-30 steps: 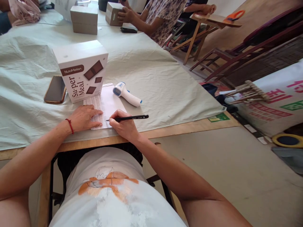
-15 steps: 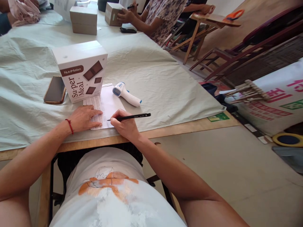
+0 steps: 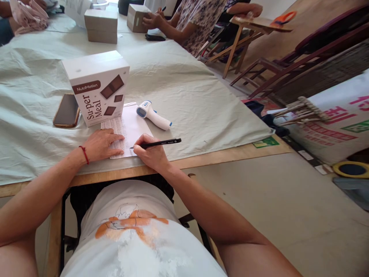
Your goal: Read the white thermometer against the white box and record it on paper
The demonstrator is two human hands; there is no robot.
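Note:
A black pen (image 3: 165, 142) is pinched in my right hand (image 3: 152, 154), its tip at the lower part of a white sheet of paper (image 3: 135, 123). The left side of the paper carries dense rows of writing. My left hand (image 3: 102, 145) lies flat with fingers spread on that written part, a red cord round the wrist. Just behind the paper stands a white NutriMotion box (image 3: 98, 90), upright and overlapping the paper's upper left. A white infrared thermometer (image 3: 154, 116) lies to the right of the paper. Left of the box rests a phone (image 3: 66, 110), screen up.
A pale green cloth (image 3: 201, 104) covers the table. Toward the far side sit a brown carton (image 3: 100, 27) and a second carton (image 3: 136, 18), held by another person's hand (image 3: 152, 21). A dark chair (image 3: 276, 69) and a printed white sack (image 3: 340, 119) stand off to the right.
My right hand and the pen have shifted very slightly left on the paper. The left hand stays in place.

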